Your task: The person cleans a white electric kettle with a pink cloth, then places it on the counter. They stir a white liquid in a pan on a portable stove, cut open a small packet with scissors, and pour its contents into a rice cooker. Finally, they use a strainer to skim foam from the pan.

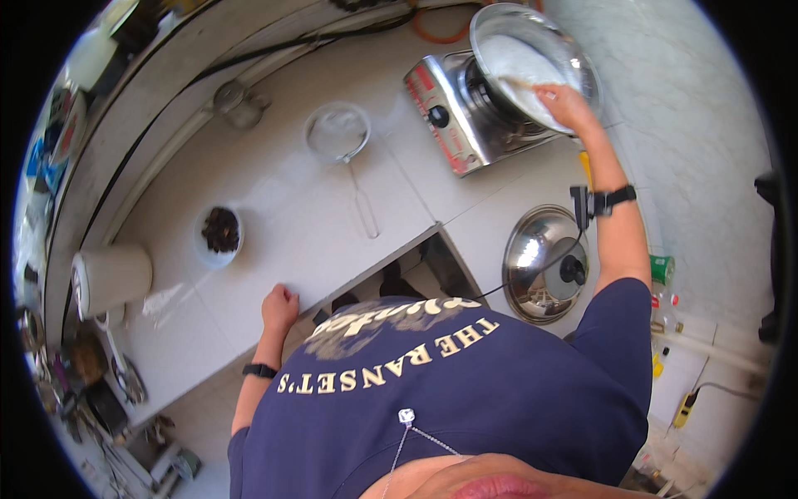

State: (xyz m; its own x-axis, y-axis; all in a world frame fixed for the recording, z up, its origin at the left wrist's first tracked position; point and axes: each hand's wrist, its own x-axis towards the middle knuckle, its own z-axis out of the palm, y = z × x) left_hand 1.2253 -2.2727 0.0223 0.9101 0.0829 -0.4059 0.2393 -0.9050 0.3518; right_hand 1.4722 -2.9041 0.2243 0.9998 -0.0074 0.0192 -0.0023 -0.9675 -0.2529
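My right hand grips a thin light-brown utensil, its kind blurred, over white contents in a large metal pan. That pan rests on a portable gas stove with a black knob. Loosely curled, my left hand rests at the counter's front edge; whether it holds anything is hidden. Nearest to it is a white plastic bowl of dark brown pieces. A wire-handled sieve with white material in it lies between bowl and stove. Below the stove is a domed metal lid with a black knob.
A glass jar stands by the back ledge, and a white cylindrical container at the left. A cable runs from my right forearm across the lid. Bottles stand beyond my right arm. The counter has an inner corner before me.
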